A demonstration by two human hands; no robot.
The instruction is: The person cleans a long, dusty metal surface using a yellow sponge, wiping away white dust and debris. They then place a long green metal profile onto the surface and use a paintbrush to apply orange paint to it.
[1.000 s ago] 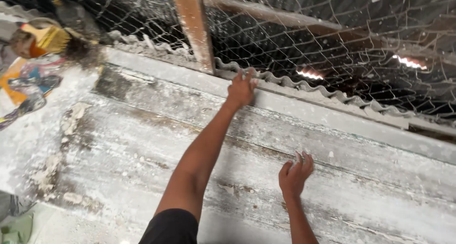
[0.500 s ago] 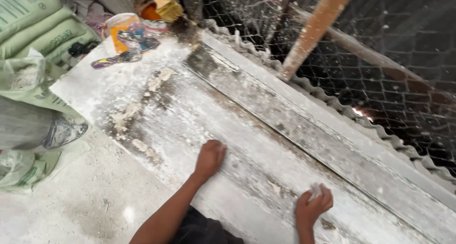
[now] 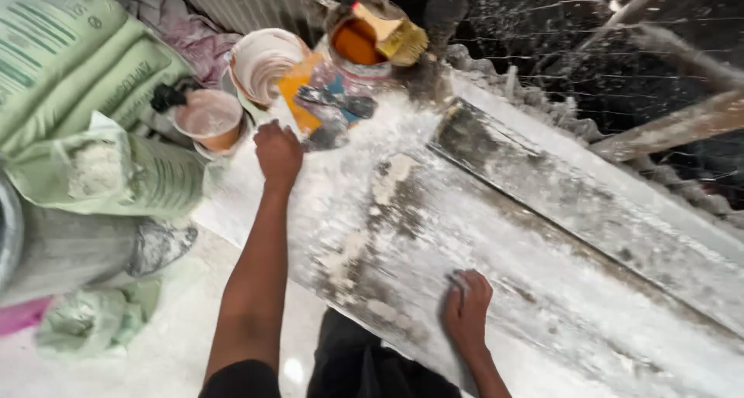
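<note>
White dust and flaking plaster cover the long grey board I'm working over; it runs from the upper left down to the lower right. My right hand presses on the board's near edge, fingers curled down over a small pale scrap, probably sandpaper, can't tell for sure. My left hand reaches out to the board's far-left end, fingers bent loosely, knuckles up; whether it grips anything I cannot tell. It sits just beside a small dusty cup with an orange rim and near a white bowl. Behind those, at the board's far corner, an orange-filled can with a yellow-bristled brush lying across its top. A putty knife lies on a bright printed sheet next to the can. Green sacks stacked at left, one torn open with white powder showing. Wire mesh and a corrugated sheet edge behind the board.
</note>
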